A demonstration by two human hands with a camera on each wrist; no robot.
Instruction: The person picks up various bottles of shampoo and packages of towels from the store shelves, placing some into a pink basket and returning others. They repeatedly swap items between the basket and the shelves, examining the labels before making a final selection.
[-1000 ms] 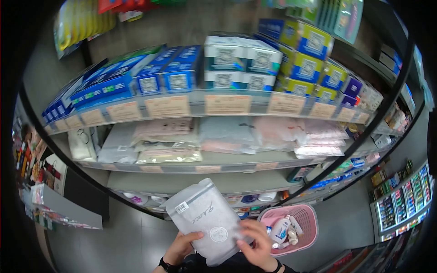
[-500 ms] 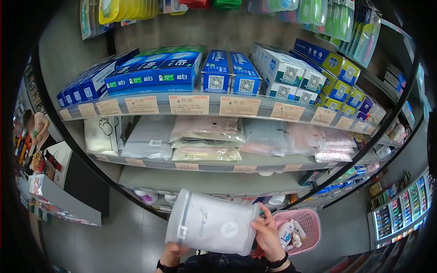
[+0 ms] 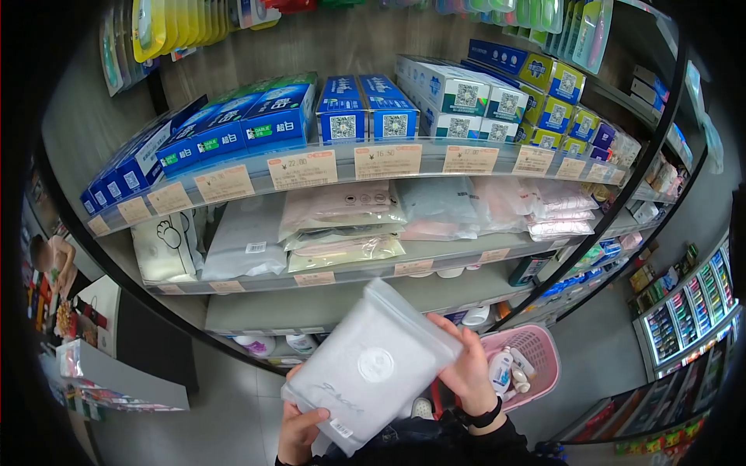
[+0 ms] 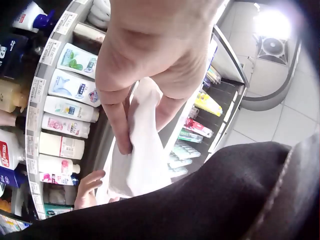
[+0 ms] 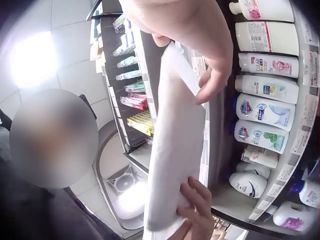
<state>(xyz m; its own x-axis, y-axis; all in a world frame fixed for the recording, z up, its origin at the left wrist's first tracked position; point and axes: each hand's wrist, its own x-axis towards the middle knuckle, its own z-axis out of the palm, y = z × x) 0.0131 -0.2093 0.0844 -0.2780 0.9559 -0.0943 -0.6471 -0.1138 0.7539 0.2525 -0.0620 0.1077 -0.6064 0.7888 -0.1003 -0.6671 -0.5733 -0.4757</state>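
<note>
A frosted plastic package [image 3: 373,361] with a soft pale filling is tilted in front of me, its round emblem and script facing up and a barcode label at the lower corner. My left hand [image 3: 305,427] pinches that lower left side, thumb on top. In the left wrist view, the left hand [image 4: 150,55] has thumb and fingers on opposite faces of the package [image 4: 137,155]. My right hand [image 3: 468,365] lies along the upper right edge, fingers loosely extended. The right wrist view shows the right hand [image 5: 192,40] with a fingertip right at the package's edge.
A pink basket [image 3: 548,365] holding a white bottle [image 3: 501,371] stands at right. Ahead, a shelf [image 3: 435,260] bears similar bagged packages [image 3: 245,237], below blue toothpaste boxes [image 3: 342,109]. Bottles [image 4: 73,87] line a lower shelf. A person [image 3: 62,264] is far left beside a counter.
The package has been turned round, so its script now sits near the lower left end. My right hand held its right end half a second ago; now its fingers are extended along the edge.
</note>
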